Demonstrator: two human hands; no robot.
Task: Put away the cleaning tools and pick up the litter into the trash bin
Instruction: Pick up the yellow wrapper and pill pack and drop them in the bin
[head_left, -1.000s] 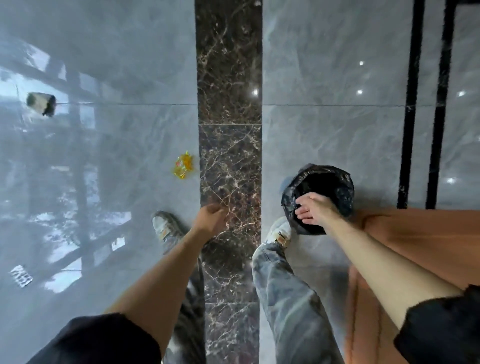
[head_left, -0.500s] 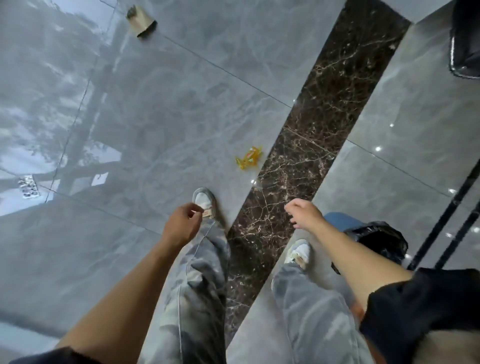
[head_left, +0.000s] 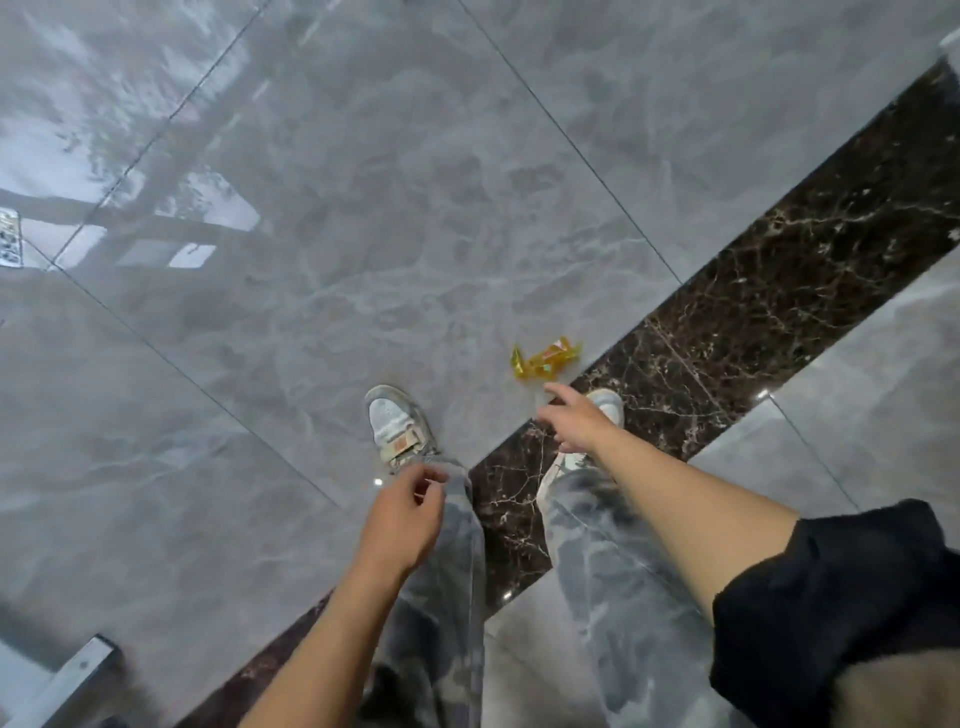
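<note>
One flat printed scrap (head_left: 9, 244) lies at the floor's (head_left: 363, 182) left edge, cut off; one metal bar (head_left: 67, 680) crosses the lower-left corner; the left hand (head_left: 402, 525) hangs empty, fingers loosely curled, near the left shoe (head_left: 397, 423); one yellow wrapper (head_left: 545, 359) lies beside the dark marble strip (head_left: 779, 291); the right hand (head_left: 576, 423), fingers straight and spread, is just short of it, above the right shoe (head_left: 608, 405).

Glossy grey marble-look floor tiles (head_left: 363, 208) are split by thin dark grout lines (head_left: 571, 130). A dark brown, pale-veined marble band (head_left: 779, 291) crosses them diagonally. Bright window reflections (head_left: 187, 249) gleam near the floor's left edge, and a pale grey bar (head_left: 67, 680) lies in the lower-left corner.
</note>
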